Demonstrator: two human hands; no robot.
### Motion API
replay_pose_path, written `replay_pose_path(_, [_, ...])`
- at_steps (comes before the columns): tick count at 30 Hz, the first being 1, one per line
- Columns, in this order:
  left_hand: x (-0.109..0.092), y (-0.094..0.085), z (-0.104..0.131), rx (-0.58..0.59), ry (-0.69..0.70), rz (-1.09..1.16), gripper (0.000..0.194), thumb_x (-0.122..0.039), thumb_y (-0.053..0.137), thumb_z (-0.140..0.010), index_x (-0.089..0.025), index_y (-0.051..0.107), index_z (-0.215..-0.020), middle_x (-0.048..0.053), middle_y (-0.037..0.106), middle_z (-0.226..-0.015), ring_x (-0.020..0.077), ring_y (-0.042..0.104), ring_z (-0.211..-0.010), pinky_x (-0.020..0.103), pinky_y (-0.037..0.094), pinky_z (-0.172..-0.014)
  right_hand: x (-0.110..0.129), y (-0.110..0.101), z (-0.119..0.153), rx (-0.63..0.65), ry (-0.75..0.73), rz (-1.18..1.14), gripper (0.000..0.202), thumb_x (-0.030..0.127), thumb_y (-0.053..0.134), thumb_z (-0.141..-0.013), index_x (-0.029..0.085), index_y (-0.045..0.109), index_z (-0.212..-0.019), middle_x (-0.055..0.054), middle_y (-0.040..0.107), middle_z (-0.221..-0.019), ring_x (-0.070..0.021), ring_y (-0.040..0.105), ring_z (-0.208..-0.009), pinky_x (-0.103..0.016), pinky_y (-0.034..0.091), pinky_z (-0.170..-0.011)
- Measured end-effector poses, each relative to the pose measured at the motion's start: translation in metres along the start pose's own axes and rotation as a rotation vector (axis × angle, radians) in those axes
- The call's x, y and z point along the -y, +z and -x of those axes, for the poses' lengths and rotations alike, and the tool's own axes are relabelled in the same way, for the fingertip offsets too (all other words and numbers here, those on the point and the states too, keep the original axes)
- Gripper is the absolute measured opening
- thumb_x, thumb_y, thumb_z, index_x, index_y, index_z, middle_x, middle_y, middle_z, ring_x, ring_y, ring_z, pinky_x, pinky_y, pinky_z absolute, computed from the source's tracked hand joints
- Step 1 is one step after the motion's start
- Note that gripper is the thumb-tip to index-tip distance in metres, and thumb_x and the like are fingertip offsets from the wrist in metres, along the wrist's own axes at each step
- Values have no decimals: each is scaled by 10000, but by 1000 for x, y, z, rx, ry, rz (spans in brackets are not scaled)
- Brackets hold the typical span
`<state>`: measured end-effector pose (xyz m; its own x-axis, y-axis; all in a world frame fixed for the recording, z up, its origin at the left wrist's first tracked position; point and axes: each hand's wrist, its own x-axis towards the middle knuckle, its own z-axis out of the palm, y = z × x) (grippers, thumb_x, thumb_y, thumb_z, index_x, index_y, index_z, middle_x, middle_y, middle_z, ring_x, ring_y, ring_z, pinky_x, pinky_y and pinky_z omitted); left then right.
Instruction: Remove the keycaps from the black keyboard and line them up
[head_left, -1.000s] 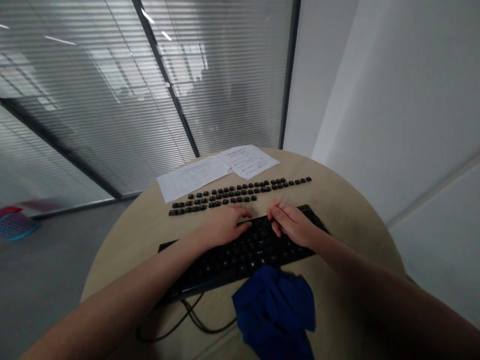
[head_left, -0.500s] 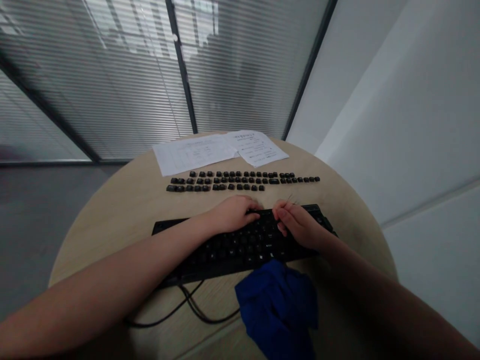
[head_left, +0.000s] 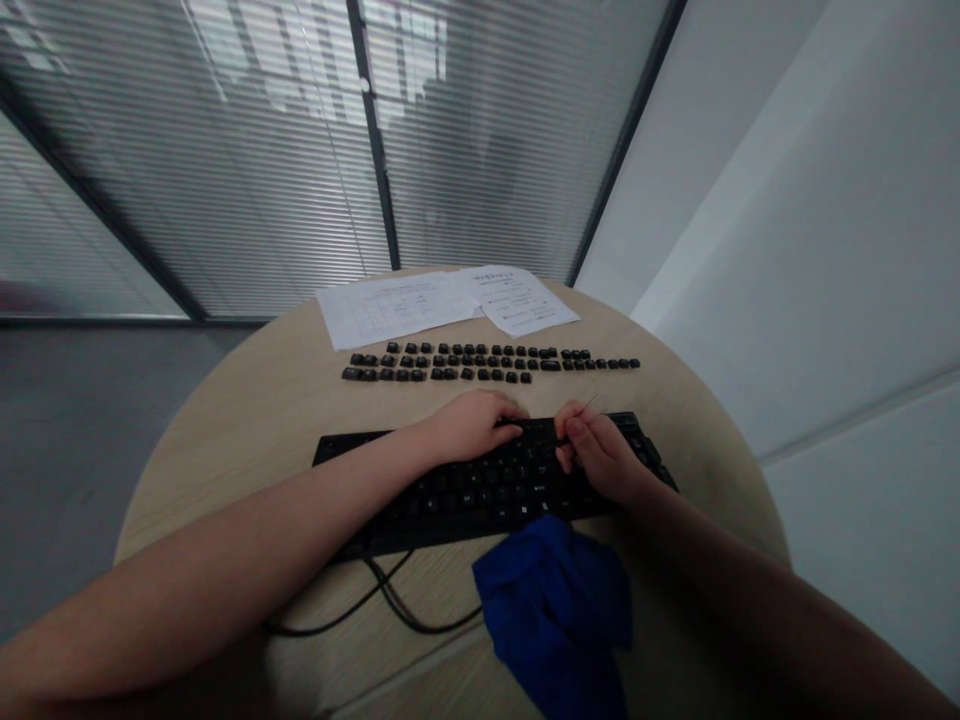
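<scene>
Resting palm-down over the back edge of one black keyboard [head_left: 499, 492], the left hand [head_left: 472, 425] lies toward 11 o'clock of that keyboard's middle, its fingers loosely outstretched and its thumb a little apart from them above the keys; whatever lies beneath the palm is hidden. At about 2 o'clock the right hand [head_left: 600, 455] is curled, thumb against fingers, pinching one thin wire-like tool [head_left: 592, 400] whose fine end sticks up past the knuckles; its lower part is too dark to make out. Two forearms reach in, one from 8 o'clock, crossing above the keyboard's left part, the other from 4 o'clock. The keyboard sits near the centre of one rounded, pale wooden surface [head_left: 247, 420], its right end slightly farther away than its left. Toward 12 o'clock, beyond both hands, loose black keycaps [head_left: 550, 366] lie in three rows, more than thirty in all, too small for an exact count; one in the middle row is plainly wider than its neighbours. Behind them, between 11 and 12 o'clock, two sheets of printed paper [head_left: 401, 308] overlap near the far rim. One crumpled blue cloth [head_left: 555, 610] lies at 5 o'clock, close to the keyboard's front edge, and black cable [head_left: 424, 629] loops and crosses at 7 o'clock.
</scene>
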<state>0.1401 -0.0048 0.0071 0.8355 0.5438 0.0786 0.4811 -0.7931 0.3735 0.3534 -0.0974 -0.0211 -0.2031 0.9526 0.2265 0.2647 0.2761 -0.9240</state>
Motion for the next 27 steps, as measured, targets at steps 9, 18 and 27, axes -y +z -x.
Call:
replay_pose_path(9, [1, 0, 0, 7, 7, 42, 253, -258, 608, -933, -188, 760, -1124, 77, 762, -1085, 231, 686, -994, 341, 506, -897, 3, 0, -1, -10, -2, -19, 428, 591, 402, -1013, 219, 506, -831, 48, 545, -505, -108, 437, -433, -233, 321, -471])
replay_pose_path(18, [-1, -1, 0, -1, -13, 92, 255, -245, 586, -935, -187, 762, -1110, 73, 768, -1086, 221, 689, -981, 326, 509, -885, 5, -3, 1, 88, -101, 78, 380, 533, 395, -1038, 220, 528, -870, 37, 552, -578, -126, 497, -505, -258, 383, -532])
replay_pose_path(27, [0, 2, 0, -30, 4, 84, 237, -220, 604, -915, -196, 769, -1084, 62, 776, -1045, 215, 698, -951, 314, 511, -844, 5, -3, 5, 27, -53, 133, 434, 598, 368, -1024, 230, 525, -856, 32, 539, -551, -141, 470, -470, -278, 368, -502])
